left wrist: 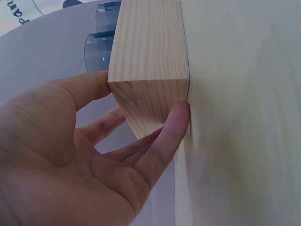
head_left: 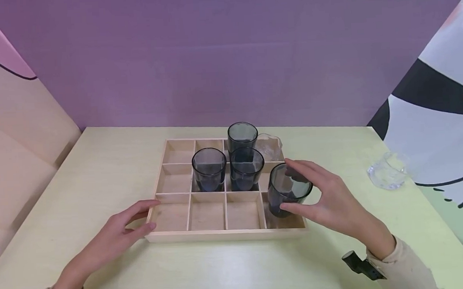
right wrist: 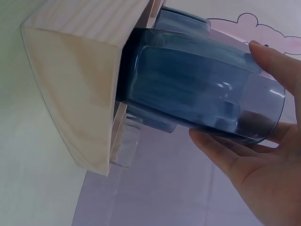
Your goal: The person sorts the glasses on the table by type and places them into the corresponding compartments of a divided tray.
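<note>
My right hand holds a dark tinted glass near its rim, thumb on the near side and fingers on the far side. The glass's base is down in the front right compartment of a wooden divided tray. At the tray's left end, my left hand grips the front corner. In the left wrist view its thumb lies at the corner's upper edge, the other fingers along the end wall. Three more tinted glasses stand in the tray: one in the middle row, another beside it, and one behind.
A clear glass occupies the tray's back right compartment. Farther right, another clear glass is on the pale table. A purple wall rises behind the table, with printed panels at both sides.
</note>
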### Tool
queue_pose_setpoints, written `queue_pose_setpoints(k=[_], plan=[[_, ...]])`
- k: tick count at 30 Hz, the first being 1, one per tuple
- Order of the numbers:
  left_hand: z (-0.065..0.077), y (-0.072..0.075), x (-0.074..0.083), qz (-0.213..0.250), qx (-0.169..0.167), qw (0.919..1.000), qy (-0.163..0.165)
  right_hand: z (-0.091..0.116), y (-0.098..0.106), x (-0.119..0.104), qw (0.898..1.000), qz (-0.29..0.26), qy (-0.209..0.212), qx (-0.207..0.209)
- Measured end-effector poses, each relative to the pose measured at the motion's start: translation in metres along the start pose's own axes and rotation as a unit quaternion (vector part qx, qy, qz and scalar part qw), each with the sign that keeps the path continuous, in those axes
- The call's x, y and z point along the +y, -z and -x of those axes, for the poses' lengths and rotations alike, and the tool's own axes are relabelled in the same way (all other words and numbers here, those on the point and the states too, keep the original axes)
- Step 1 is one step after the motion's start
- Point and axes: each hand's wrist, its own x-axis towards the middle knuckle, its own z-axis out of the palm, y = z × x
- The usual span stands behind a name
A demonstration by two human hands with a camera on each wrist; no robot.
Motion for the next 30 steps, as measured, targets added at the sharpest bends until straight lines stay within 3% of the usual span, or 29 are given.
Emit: queue_pose_setpoints(k=[11,17,30], plan=[[0.0,0.001,0.002,-0.014,0.0,0.9999,-0.006,0.001,-0.004,0.012,0.999,0.008,-0.018,-0.038],[0.001,0.0,0.003,-0.011,-0.001,0.9999,-0.001,0.002,-0.007,0.016,0.997,-0.013,-0.051,-0.063],[0.001,-0.001,0.002,-0.016,0.001,0.9998,-0.008,0.002,-0.006,0.019,0.991,-0.056,-0.076,-0.1]])
